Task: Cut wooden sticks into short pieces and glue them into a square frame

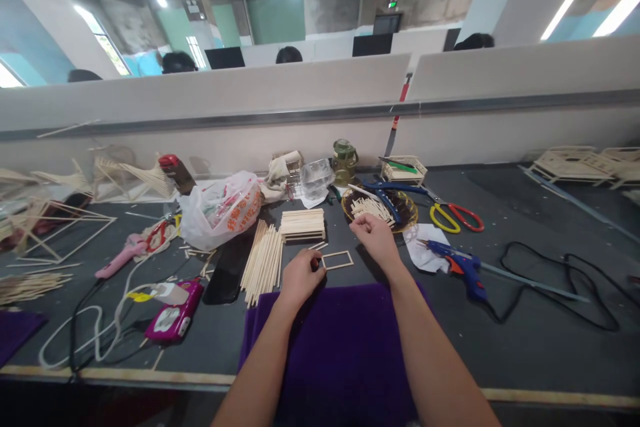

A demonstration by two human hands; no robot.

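Observation:
A small rectangular frame of thin wooden sticks (338, 259) lies on the dark table just beyond a purple cloth (340, 347). My left hand (300, 278) is closed in a pinch at the frame's left end. My right hand (376, 235) is closed, its fingers curled at the near rim of an amber dish (407, 219) that holds short cut sticks (369, 207); whether it holds a stick I cannot make out. A bundle of long sticks (264, 260) lies left of my left hand, and a stacked block of sticks (302, 224) sits behind the frame.
A blue glue gun (457, 265) with a black cable lies right of my right hand. Blue pliers (383, 190) and yellow-red scissors (457, 217) lie by the dish. A plastic bag (223, 207), a pink glue gun (120, 257) and stick models sit to the left.

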